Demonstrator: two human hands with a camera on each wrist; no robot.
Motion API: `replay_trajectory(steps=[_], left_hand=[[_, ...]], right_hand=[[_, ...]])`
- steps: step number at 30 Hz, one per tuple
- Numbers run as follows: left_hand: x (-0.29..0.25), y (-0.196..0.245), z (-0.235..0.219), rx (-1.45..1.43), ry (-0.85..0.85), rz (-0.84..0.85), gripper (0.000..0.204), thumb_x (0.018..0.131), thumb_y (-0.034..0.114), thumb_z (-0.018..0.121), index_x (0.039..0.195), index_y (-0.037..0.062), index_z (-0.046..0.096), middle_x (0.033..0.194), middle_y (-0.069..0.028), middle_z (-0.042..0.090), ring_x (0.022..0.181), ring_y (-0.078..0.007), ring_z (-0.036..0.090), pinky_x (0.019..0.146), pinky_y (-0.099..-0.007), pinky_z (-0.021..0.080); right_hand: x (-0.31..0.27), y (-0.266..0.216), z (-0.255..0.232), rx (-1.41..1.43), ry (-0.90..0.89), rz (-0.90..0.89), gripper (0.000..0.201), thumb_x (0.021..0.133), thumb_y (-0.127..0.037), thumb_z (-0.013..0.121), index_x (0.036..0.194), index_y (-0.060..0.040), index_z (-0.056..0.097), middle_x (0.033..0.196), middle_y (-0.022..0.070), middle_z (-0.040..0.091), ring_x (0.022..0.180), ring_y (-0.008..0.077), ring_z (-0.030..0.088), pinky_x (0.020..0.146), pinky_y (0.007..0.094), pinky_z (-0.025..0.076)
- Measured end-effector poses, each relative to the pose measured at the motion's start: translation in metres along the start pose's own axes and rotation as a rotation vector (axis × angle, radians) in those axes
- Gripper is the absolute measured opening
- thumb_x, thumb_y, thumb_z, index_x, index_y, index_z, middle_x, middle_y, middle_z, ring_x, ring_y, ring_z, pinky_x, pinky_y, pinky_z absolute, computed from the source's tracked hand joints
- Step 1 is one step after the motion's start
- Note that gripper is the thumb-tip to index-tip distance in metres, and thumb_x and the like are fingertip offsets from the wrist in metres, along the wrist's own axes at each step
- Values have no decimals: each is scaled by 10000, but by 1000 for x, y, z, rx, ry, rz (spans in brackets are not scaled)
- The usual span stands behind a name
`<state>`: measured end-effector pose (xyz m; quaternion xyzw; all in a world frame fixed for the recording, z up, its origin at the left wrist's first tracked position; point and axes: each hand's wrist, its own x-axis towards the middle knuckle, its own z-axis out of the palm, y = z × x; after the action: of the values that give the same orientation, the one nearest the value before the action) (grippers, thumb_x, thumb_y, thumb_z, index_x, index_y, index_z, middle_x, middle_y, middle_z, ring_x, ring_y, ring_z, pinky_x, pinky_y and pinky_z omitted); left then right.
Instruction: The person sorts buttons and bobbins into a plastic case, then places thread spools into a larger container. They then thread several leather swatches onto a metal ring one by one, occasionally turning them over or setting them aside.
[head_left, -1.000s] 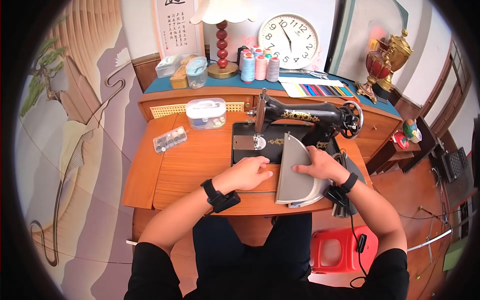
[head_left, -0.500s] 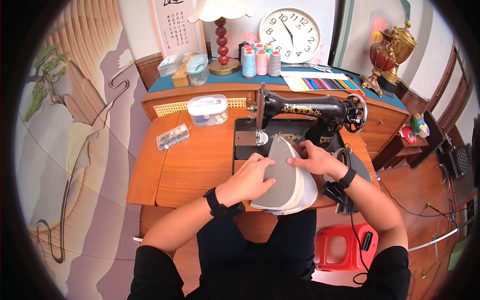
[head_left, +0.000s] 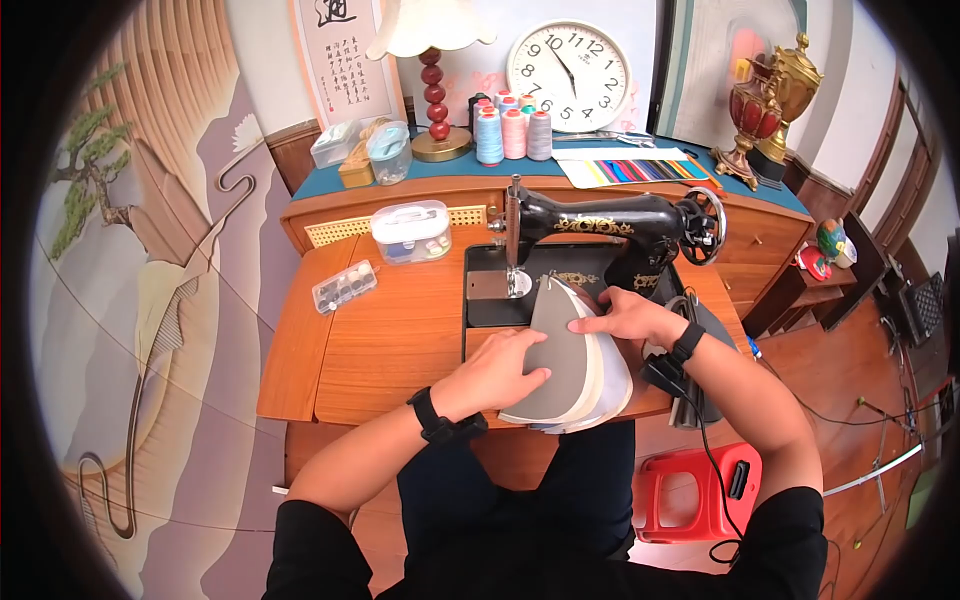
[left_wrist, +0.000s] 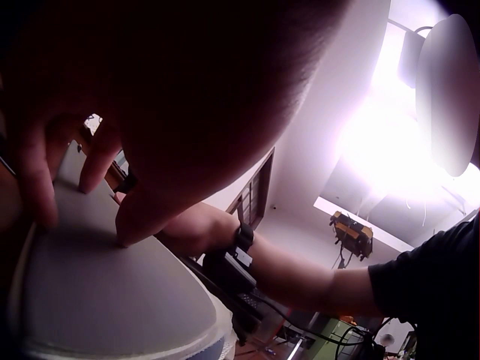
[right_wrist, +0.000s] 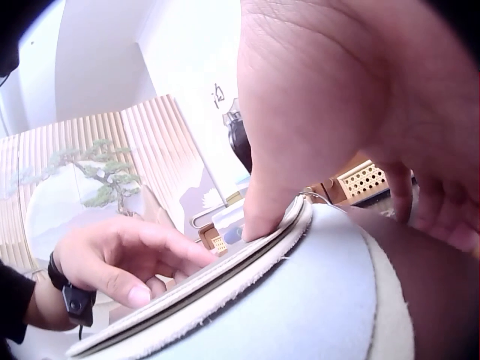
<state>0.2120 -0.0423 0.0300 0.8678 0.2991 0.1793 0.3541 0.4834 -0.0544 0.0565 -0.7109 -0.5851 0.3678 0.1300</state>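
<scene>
A fanned stack of grey, cream and pale blue wedge-shaped sheets (head_left: 556,365) lies across the front of the sewing machine bed, narrow end away from the body. My left hand (head_left: 492,372) rests on its left side, thumb and fingertips touching the grey top sheet (left_wrist: 112,289). At the right edge my right hand (head_left: 640,318) holds the stack near its narrow end, thumb on top, the other fingers partly hidden. In the right wrist view a metal ring (right_wrist: 319,197) shows at the tip, and the layers (right_wrist: 315,281) stand slightly apart.
Behind the stack stands the black sewing machine (head_left: 610,222). A clear lidded box (head_left: 411,232) and a small compartment case (head_left: 345,287) sit to the left. Grey folded items (head_left: 700,395) lie at the right edge. Thread spools (head_left: 514,134), a lamp and a clock stand farther back.
The stack has shifted left and fanned out, showing more cream and pale blue layers. My left hand has come down onto the grey sheet, and my right hand has moved slightly left.
</scene>
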Motion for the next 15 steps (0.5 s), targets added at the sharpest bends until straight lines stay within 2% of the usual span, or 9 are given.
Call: replay_trajectory(steps=[2,4,6,8,10,12,13,14,15], left_hand=[[0,0,1,-13,12,3,542,890,251,704,1298,-81,571,1168,-313,650,1113,-443,635,975,-445,510],[1,0,1,7,13,-33,549,900,256,737,1336,-34,571,1072,-243,691,904,-265,715,787,-359,579],[2,-1,1,-34,0,-71,546,910,265,737,1334,-37,571,1080,-234,692,918,-249,713,784,-351,576],[2,-4,2,-77,-13,-109,544,920,275,737,1332,-39,570,1088,-225,692,932,-232,711,781,-344,573],[1,-8,6,-307,-14,-124,549,948,289,726,1338,-42,528,1077,-179,682,939,-216,700,783,-333,575],[6,-25,15,-389,6,-128,575,957,300,720,1355,-40,480,1066,-163,669,944,-211,694,796,-327,578],[9,-32,18,-469,31,-127,604,967,311,714,1371,-37,433,1054,-146,655,949,-205,688,809,-320,581],[11,-30,14,-471,29,-128,604,967,311,714,1371,-37,433,1054,-146,655,949,-205,688,809,-320,581],[14,-28,7,-603,27,-234,619,979,336,693,1375,-37,396,1042,-147,646,923,-200,690,784,-317,588]], right_hand=[[-10,-13,-3,131,-84,30,1121,687,-639,834,1347,185,457,1264,291,617,1138,325,652,937,374,536],[-8,-14,-2,262,-170,58,1061,706,-568,860,1346,179,462,1251,272,627,1111,299,663,914,359,544],[0,-9,6,356,-128,38,935,730,-466,873,1315,162,502,1201,242,653,1070,272,676,898,346,545],[-2,-11,9,375,-116,-8,899,727,-445,878,1296,144,507,1175,214,648,1036,257,664,874,346,540],[-10,-22,7,396,-105,-49,864,725,-424,884,1278,126,512,1149,186,644,1002,242,653,850,346,535],[-25,-37,1,288,-47,-199,778,710,-467,875,1169,100,602,1107,206,667,970,257,670,860,343,542],[-31,-45,-2,290,-46,-195,778,710,-467,875,1169,100,602,1107,206,667,970,257,670,860,343,542],[-36,-54,-4,120,8,-232,743,703,-476,869,1117,85,613,1094,216,661,965,280,658,868,358,534],[-38,-58,-5,-51,60,-268,709,695,-486,864,1065,70,625,1081,226,654,960,303,646,877,374,526]])
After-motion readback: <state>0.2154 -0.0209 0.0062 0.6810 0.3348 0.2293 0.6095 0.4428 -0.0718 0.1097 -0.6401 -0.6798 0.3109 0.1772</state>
